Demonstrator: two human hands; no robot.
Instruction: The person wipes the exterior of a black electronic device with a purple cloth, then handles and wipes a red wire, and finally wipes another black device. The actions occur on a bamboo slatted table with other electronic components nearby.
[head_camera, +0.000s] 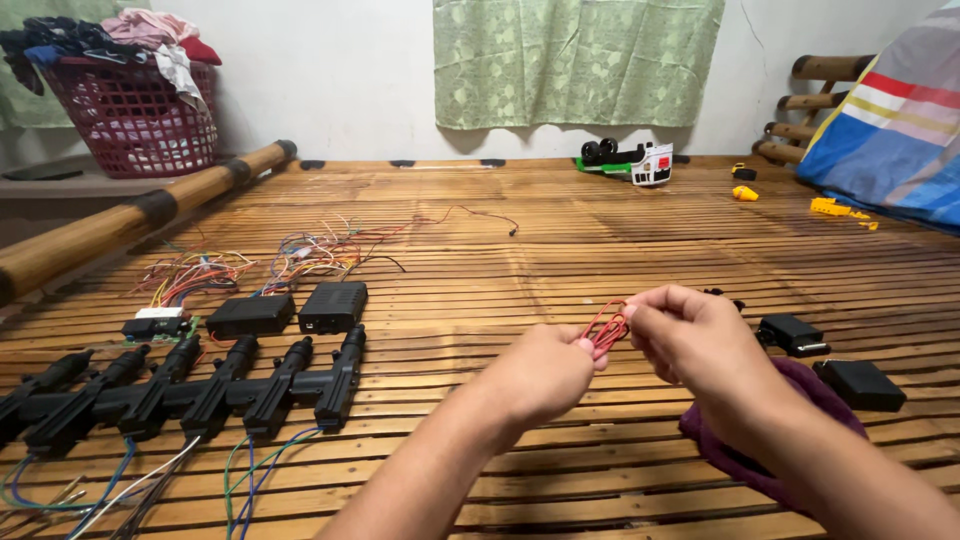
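My left hand (540, 375) and my right hand (690, 335) meet above a slatted bamboo platform (560, 230). Between their fingertips they pinch a small bundle of red rubber bands (606, 325), each hand gripping one side. Under my right forearm lies a purple cloth (730, 455). To the left, a row of several black door-lock actuators (200, 385) lies side by side, with blue, green and white wires trailing toward me.
Two black control boxes (290, 310) and a tangle of coloured wires (260, 260) lie at left. Small black boxes (860, 383) sit at right. A red laundry basket (135, 115), a bamboo pole (120, 225), an overturned toy car (630, 160) and a striped cushion (895, 120) line the edges.
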